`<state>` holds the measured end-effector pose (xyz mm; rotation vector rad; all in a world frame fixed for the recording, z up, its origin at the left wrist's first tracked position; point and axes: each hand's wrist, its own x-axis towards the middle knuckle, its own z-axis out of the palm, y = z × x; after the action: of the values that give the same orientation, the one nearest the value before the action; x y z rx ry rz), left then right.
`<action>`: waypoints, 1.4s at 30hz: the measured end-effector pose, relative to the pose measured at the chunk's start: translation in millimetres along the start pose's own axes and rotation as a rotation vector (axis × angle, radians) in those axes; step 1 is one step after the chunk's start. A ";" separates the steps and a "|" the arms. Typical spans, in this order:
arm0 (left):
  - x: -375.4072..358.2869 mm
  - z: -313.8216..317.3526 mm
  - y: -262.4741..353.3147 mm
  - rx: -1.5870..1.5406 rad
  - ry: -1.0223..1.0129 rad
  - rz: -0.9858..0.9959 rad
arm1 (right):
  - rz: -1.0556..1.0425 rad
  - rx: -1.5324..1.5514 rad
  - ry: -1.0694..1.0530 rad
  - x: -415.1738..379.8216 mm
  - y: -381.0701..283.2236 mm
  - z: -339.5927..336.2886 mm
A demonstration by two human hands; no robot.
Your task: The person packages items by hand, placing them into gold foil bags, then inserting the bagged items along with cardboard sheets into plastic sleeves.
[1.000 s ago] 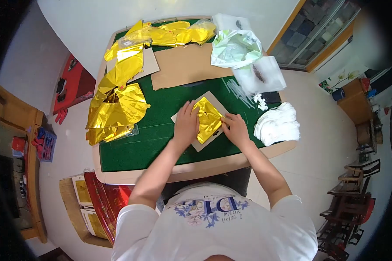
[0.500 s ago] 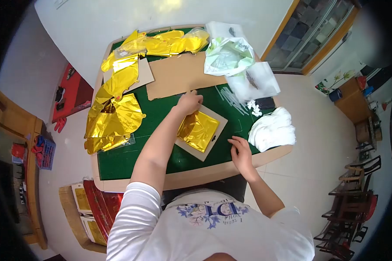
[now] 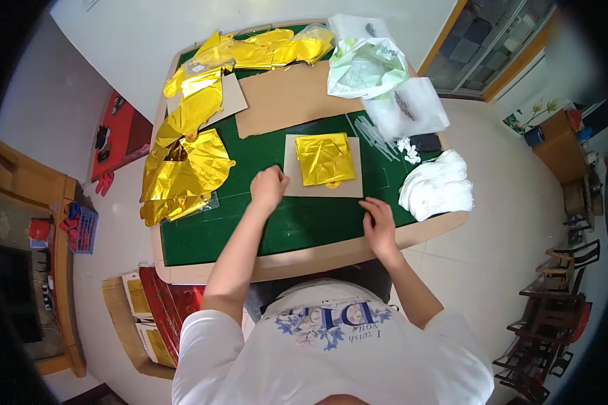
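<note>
A folded gold foil balloon (image 3: 324, 159) lies on a square grey-brown cardboard piece (image 3: 323, 192) on the green tabletop. At the left edge of this cardboard, my left hand (image 3: 269, 190) is closed with the fingers curled. Whether its fingertips pinch the edge or only touch it is hidden. My right hand (image 3: 380, 228) rests by the lower right corner of the cardboard, fingers apart, nothing held in it. A small gold tab sticks out below the foil.
More gold foil balloons (image 3: 189, 165) are spread along the table's left and far sides. Behind the card lies a large cardboard sheet (image 3: 284, 101). A plastic bag (image 3: 368, 67), a black item (image 3: 425, 142) and a stack of white gloves or cloths (image 3: 438, 187) are at the right.
The cardboard has turned from a slant to nearly square with me, the foil turning too. My left hand has moved from its far corner to its left side. My right hand has barely moved.
</note>
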<state>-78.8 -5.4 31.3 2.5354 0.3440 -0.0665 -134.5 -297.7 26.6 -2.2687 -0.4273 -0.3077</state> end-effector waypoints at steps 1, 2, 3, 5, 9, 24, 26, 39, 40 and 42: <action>-10.0 6.7 1.5 0.003 0.034 -0.014 | 0.004 0.000 0.006 5.7 6.3 1.7; -21.7 7.8 4.6 -0.015 0.065 0.032 | 0.001 0.001 0.001 13.0 11.5 3.2; -28.9 11.0 7.0 -0.006 0.099 0.049 | -0.020 -0.032 0.030 20.9 16.3 4.4; -35.2 15.2 7.7 -0.005 0.135 0.064 | -0.056 -0.073 0.061 38.4 26.4 6.6; -43.4 17.4 8.5 -0.014 0.132 0.045 | -0.099 -0.108 -0.031 47.3 26.0 9.8; 40.6 1.0 8.9 -0.101 0.112 0.097 | -0.073 -0.146 -0.028 29.2 17.0 9.1; 60.8 -8.6 21.4 -0.041 -0.140 -0.006 | -0.082 -0.145 0.001 29.8 15.7 9.2; 72.5 0.7 48.4 0.183 -0.302 0.207 | -0.018 -0.087 -0.064 34.8 18.6 4.4; 69.1 5.8 44.9 0.183 -0.303 0.204 | 0.040 -0.077 -0.106 38.8 16.0 1.9; 62.9 17.7 38.0 0.124 -0.074 0.390 | -0.075 -0.033 -0.095 53.8 13.8 5.7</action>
<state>-7.7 -31.2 29.4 2.6665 -0.1920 -0.0312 -79.4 -291.1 32.5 -2.3096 -0.5612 -0.2465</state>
